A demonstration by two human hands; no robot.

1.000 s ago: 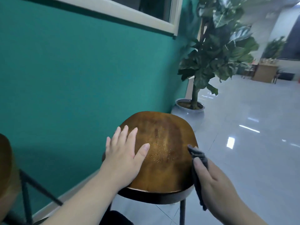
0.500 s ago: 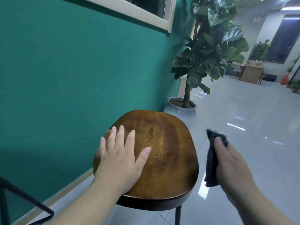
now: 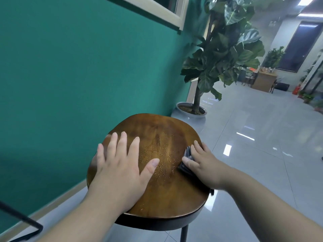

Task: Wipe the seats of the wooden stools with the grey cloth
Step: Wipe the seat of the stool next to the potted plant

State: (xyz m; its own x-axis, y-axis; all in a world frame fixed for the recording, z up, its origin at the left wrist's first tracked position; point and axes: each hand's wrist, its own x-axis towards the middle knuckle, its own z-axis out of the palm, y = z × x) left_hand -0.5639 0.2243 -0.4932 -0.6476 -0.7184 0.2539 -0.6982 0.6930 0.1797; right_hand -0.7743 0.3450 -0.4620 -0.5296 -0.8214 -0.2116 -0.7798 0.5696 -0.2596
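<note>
- Left hand lower centre, flat & open on wooden stool seat, fingers spread, gripping nothing.
- Right hand centre-right, pressing grey cloth onto seat's right side; cloth bunched under fingers.
- Fine yellowish specks on seat btwn hands.
- Potted plant behind stool, upper right, by teal wall.

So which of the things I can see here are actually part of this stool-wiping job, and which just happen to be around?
Part of the job:
wooden stool seat, speckled with fine crumbs
grey cloth, pressed on the seat under the right hand
left hand, flat on the seat

Just around:
potted plant by the green wall
wooden desk far down the hall
</note>
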